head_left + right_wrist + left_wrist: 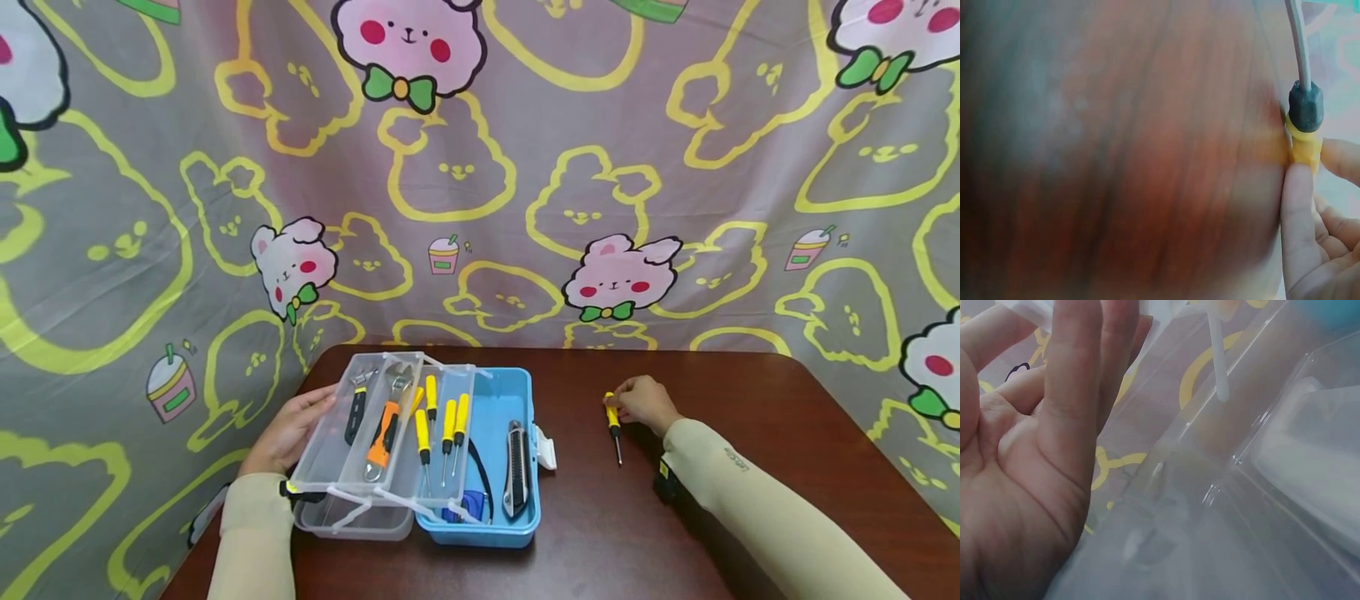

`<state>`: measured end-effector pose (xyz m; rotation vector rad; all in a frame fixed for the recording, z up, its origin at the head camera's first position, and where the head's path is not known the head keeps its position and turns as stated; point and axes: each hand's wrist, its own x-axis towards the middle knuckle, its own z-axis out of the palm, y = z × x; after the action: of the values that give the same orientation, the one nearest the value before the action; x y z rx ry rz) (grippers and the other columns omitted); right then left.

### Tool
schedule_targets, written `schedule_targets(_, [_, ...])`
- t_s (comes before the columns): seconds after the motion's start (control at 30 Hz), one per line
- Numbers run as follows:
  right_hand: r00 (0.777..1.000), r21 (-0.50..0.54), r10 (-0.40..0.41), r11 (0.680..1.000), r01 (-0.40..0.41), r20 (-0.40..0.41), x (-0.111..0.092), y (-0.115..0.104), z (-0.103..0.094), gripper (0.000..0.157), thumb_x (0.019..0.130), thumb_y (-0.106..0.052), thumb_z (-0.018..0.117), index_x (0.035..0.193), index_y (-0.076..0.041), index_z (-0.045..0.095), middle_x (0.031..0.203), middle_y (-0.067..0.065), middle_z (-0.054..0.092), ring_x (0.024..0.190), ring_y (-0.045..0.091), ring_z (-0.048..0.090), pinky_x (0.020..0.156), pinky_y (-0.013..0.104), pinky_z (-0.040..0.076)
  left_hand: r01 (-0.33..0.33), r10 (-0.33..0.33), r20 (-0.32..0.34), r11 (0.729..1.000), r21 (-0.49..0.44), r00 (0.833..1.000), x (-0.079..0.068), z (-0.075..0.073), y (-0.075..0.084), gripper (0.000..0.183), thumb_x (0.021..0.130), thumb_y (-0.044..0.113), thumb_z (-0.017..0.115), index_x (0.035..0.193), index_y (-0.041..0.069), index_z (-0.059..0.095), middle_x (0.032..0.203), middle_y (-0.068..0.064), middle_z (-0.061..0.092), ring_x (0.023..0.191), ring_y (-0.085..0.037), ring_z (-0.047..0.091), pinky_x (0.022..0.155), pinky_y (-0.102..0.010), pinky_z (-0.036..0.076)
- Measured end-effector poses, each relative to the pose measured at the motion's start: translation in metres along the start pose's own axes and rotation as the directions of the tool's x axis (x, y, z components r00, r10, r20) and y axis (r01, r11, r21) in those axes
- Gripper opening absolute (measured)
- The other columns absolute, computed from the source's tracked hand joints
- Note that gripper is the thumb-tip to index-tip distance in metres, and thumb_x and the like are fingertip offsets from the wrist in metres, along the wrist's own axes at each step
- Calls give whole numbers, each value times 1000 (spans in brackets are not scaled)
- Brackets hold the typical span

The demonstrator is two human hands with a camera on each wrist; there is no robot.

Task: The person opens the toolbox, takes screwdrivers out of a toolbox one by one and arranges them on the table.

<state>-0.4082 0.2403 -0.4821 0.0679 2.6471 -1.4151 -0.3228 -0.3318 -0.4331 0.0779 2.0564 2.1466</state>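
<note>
My right hand (647,403) pinches a small screwdriver (613,414) by its yellow handle, shaft pointing toward the front of the table. Its black collar and metal shaft (1299,47) show in the right wrist view. At the left, my left hand (292,429) touches the outer edge of a clear plastic tray (322,458), its fingers (1072,369) fairly straight. The tray belongs to an unfolded blue toolbox (480,537). In it lie a black-handled adjustable wrench (357,412), a larger orange-handled wrench (385,429) and several yellow-handled screwdrivers (448,421).
Inside the blue base lie a utility knife (516,471), a dark blue item (465,506) and a black strap-like piece. A white latch (546,450) juts from the box's right side. Patterned curtains (480,233) surround the brown table (600,533).
</note>
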Motion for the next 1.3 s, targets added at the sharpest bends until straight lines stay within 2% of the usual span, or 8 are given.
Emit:
schedule_targets(0.3, [1000, -13, 10, 1000, -10, -17, -1, -3, 1, 28, 87, -19, 76, 97, 6, 68, 82, 11, 66, 67, 18, 64, 60, 31, 57, -11, 11, -7, 1000, 1, 1000, 0, 0, -1, 55, 101, 27, 54, 145, -3, 40, 108, 1, 69, 93, -15, 66, 76, -32, 56])
schedule_targets(0.6, [1000, -24, 12, 1000, -12, -6, -3, -6, 0, 27, 87, -18, 75, 96, 6, 69, 81, 10, 65, 64, 17, 64, 60, 31, 57, -41, 41, 20, 999, -29, 999, 0, -1, -3, 39, 102, 23, 53, 137, 6, 56, 107, 0, 69, 91, -15, 66, 74, -32, 56])
schedule_targets(0.83, [1000, -62, -2, 998, 3, 22, -7, -8, -3, 31, 92, -24, 69, 99, 6, 67, 83, 12, 64, 68, 20, 64, 61, 33, 57, -50, 51, 33, 998, -27, 998, 1, -2, -3, 50, 102, 22, 53, 143, -5, 42, 107, 1, 69, 91, -14, 66, 74, -31, 56])
schedule_targets(1.03, [999, -106, -13, 994, 17, 33, -13, -16, -6, 32, 95, -24, 66, 101, 7, 66, 82, 14, 62, 70, 22, 63, 62, 33, 57, -30, 30, 3, 1000, -4, 1000, 2, -2, -3, 55, 101, 26, 55, 144, -4, 41, 109, 1, 69, 92, -15, 66, 76, -33, 56])
schedule_targets(1.3, [998, -152, -18, 988, 26, 55, -15, -27, -13, 31, 94, -22, 67, 104, 7, 65, 83, 15, 64, 69, 23, 64, 63, 34, 57, -22, 22, 10, 1000, -6, 1000, 1, -2, -4, 56, 101, 28, 55, 145, -2, 40, 110, 1, 69, 94, -16, 66, 78, -34, 56])
